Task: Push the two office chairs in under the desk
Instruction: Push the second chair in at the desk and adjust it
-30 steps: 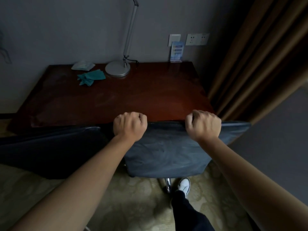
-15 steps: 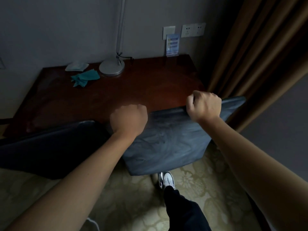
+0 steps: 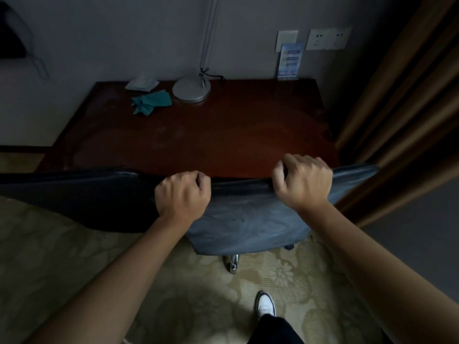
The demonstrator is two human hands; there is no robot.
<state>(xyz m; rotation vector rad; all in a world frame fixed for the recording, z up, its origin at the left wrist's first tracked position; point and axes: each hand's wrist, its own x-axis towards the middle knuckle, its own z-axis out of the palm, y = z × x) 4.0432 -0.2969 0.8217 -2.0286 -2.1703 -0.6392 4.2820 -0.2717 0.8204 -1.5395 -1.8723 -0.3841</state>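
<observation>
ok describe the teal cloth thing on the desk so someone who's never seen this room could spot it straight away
Start at the dark red wooden desk against the grey wall and look to its far left corner. There, just left of the round silver lamp base, lies the crumpled teal cloth. A pale whitish packet sits behind it, but the cloth is the only teal thing on the desk.

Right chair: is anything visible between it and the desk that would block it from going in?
Nothing visible does. Both hands, left hand and right hand, grip the top of the right chair, whose backrest already meets the desk edge. The space under the desk is hidden, so obstacles there can't be ruled out.
</observation>
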